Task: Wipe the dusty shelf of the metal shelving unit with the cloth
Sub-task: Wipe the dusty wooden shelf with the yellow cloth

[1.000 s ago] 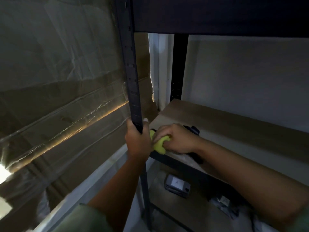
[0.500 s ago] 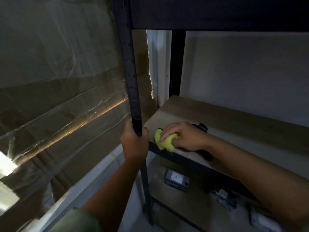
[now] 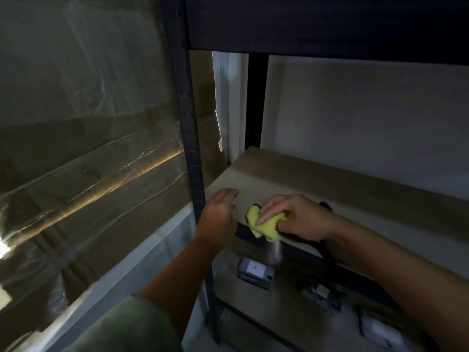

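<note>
The dusty shelf [image 3: 330, 184] is a pale wooden board in a black metal shelving unit, seen at centre right. My right hand [image 3: 294, 217] presses a bunched yellow cloth [image 3: 266, 224] onto the board's front left edge, and part of the cloth hangs over the black front rail. A puff of grey dust [image 3: 276, 252] falls below the cloth. My left hand [image 3: 219, 212] hovers just right of the front left upright post [image 3: 189, 148], fingers loosely apart, holding nothing.
A plastic-wrapped cardboard box [image 3: 88, 161] fills the left side. A dark upper shelf [image 3: 330, 24] sits overhead. On the lower shelf lie a small labelled box [image 3: 255, 271] and dark packets [image 3: 322, 295]. A black object [image 3: 326, 207] lies on the shelf behind my right wrist.
My left hand let go of the upright post and moved right, onto the shelf side. My right hand with the cloth slid right along the front edge, knocking dust down.
</note>
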